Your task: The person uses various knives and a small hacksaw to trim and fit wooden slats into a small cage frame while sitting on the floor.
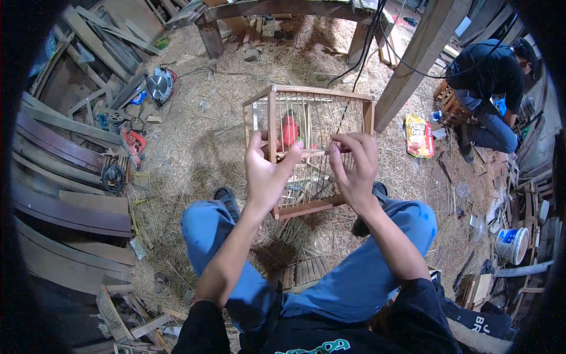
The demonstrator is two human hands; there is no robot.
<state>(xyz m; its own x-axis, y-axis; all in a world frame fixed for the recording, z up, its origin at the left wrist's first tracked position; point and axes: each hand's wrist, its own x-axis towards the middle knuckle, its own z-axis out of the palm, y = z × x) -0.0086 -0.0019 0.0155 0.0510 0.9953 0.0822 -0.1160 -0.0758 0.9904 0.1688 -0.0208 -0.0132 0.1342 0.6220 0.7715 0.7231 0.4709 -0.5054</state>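
A wooden cage (330, 90) with a light frame and rows of thin bars is held up in front of me, over the straw-strewn floor between my feet. My left hand (265, 171) is closed around its corner post, the thumb lying toward the middle rail (315, 153). At the right end of that rail, my right hand (354, 168) has its thumb and fingers pinched at the thin bars. Whether a small piece sits between those fingertips is hidden. Behind the bars shows a red object (289, 131); I cannot tell whether it is inside the cage or beyond it.
On the left lie a circular saw (160, 85), a red power tool (134, 144) and stacked boards (65, 200). A wooden post (421, 59) rises ahead right, near a yellow-and-red bag (418, 135). A co-worker (489, 82) bends at far right; a white bucket (512, 245) stands nearer.
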